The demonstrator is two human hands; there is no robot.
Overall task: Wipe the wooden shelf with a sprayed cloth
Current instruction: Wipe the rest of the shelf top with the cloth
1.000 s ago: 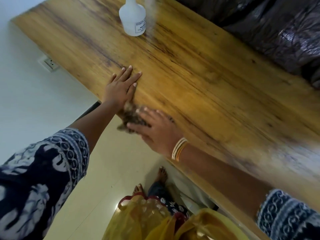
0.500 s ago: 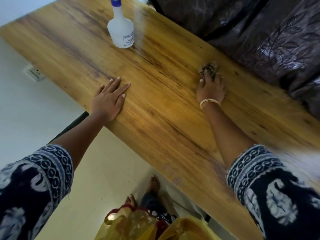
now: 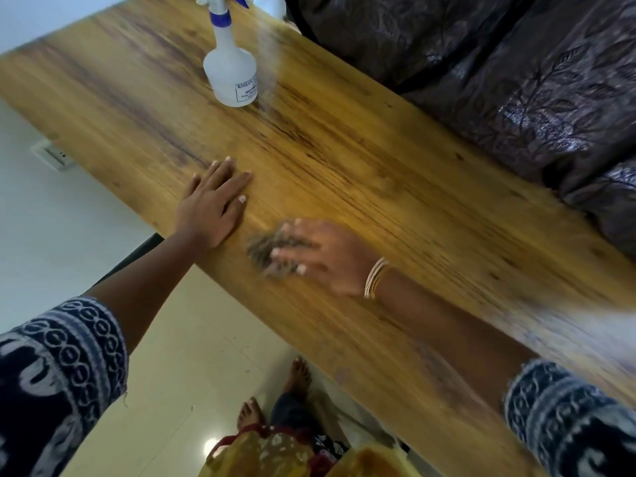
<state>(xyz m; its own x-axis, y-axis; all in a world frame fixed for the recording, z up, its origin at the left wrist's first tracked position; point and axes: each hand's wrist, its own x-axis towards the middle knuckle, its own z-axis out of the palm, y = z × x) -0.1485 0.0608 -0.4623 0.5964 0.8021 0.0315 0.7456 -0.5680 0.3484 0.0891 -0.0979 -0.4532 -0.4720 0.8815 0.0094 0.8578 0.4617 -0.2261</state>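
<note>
The wooden shelf [image 3: 395, 173] runs diagonally across the view, its top yellow-brown with dark grain. My left hand [image 3: 210, 204] lies flat on it near the front edge, fingers straight. Just to the right, my right hand [image 3: 327, 256] presses a dark crumpled cloth [image 3: 266, 249] onto the wood near the front edge; the hand and cloth are blurred by motion. The cloth sticks out from under the fingertips. A white spray bottle [image 3: 231, 68] with a blue collar stands upright farther back on the shelf.
Dark patterned fabric [image 3: 516, 80] lies along the shelf's far side at the right. A wall socket [image 3: 55, 154] sits on the white wall at the left. Below the shelf's edge are pale floor tiles [image 3: 192, 373] and my bare feet [image 3: 275, 397].
My right hand swept the cloth from the front edge to the shelf's far side and back to the front edge beside my left hand. The left hand stayed flat in place.
</note>
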